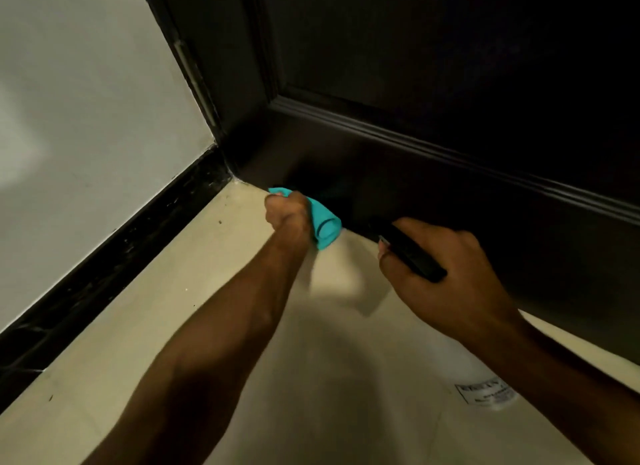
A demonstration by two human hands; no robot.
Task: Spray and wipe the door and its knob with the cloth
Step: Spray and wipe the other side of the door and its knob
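Observation:
The dark brown door (pixel 433 83) fills the upper right, with a raised moulding running across its lower panel. My left hand (pixel 289 215) grips a bunched turquoise cloth (pixel 325 224) and holds it against the door's bottom edge, close to the hinge-side corner. My right hand (pixel 446 277) is curled round the black head of a spray bottle (pixel 412 253), near the door's bottom rail. The bottle's pale body with a label (pixel 485 392) hangs below my wrist. The door knob is out of view.
A white wall (pixel 86 101) stands on the left with a black skirting board (pixel 114 260) along its base. The cream tiled floor (pixel 207 326) spreads below my arms. The dark door frame (pixel 207 66) meets the wall at the corner.

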